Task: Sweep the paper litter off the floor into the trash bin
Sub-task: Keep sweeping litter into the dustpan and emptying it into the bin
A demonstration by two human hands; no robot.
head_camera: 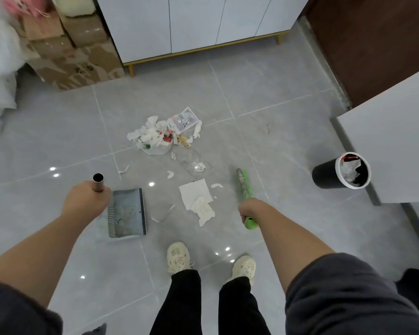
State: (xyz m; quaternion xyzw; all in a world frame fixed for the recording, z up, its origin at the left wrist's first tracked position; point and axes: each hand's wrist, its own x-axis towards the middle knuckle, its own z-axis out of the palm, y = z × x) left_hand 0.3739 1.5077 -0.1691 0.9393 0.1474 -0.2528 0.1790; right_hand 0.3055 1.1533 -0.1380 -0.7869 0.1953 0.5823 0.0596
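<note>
A pile of paper litter (163, 134) lies on the grey tiled floor ahead of me, with a flat white tissue (196, 195) and small scraps nearer my feet. My left hand (86, 199) grips the metal tube handle of a grey dustpan (127, 212), which sits on the floor left of the tissue. My right hand (249, 210) grips the green handle of a broom (244, 184), whose head points forward to the right of the tissue. A black trash bin (329, 174) with a white rim stands at the right, with crumpled paper inside.
A white cabinet (194, 22) on gold legs stands behind the litter. Cardboard boxes (75, 54) and white bags are at the back left. A white panel (397, 141) juts in beside the bin at right. My shoes (179, 257) are just below the tissue.
</note>
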